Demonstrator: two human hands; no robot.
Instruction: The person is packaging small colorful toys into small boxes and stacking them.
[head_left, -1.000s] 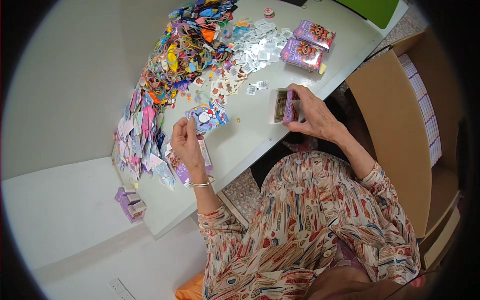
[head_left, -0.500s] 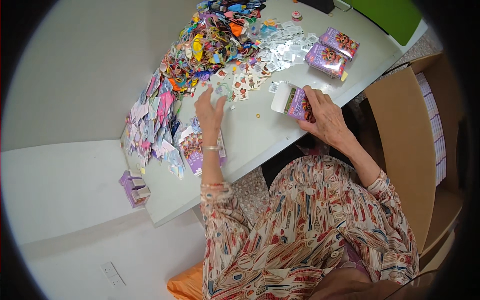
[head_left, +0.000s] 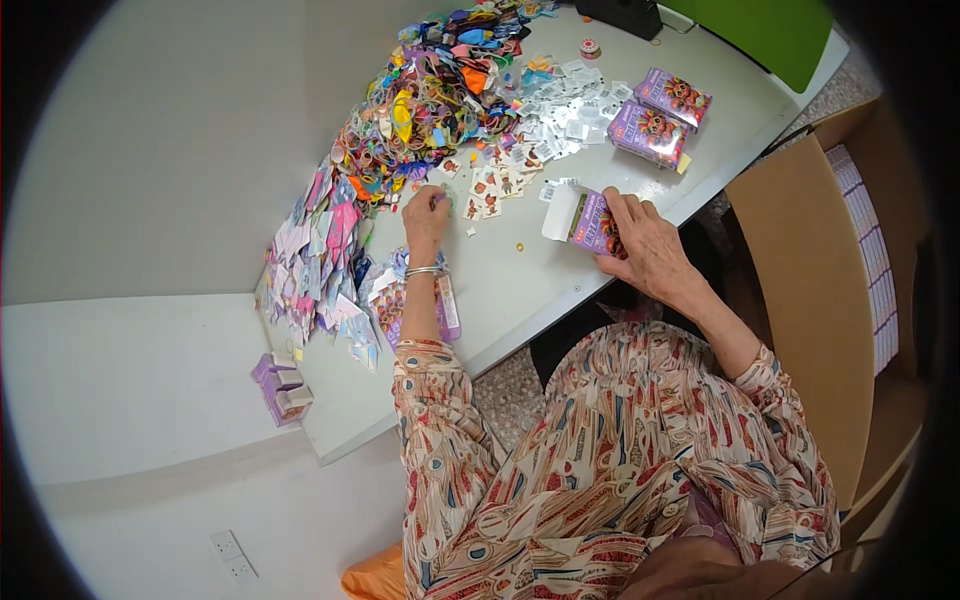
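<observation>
The left hand [head_left: 427, 215] reaches to the near edge of a tangled heap of coloured rubber bands [head_left: 430, 105], fingertips pinched on something small there; what exactly cannot be told. The right hand [head_left: 645, 245] grips a small purple cardboard box [head_left: 590, 222], its white flap open toward the heap. Between the heap and the box lie small printed cards [head_left: 490, 185] and glossy clear packets [head_left: 565, 115]. Beyond the box, two shut purple boxes [head_left: 660, 115] lie flat. Left of the heap, pink and violet flat packets [head_left: 320, 260] fan across the smooth white table [head_left: 520, 290].
</observation>
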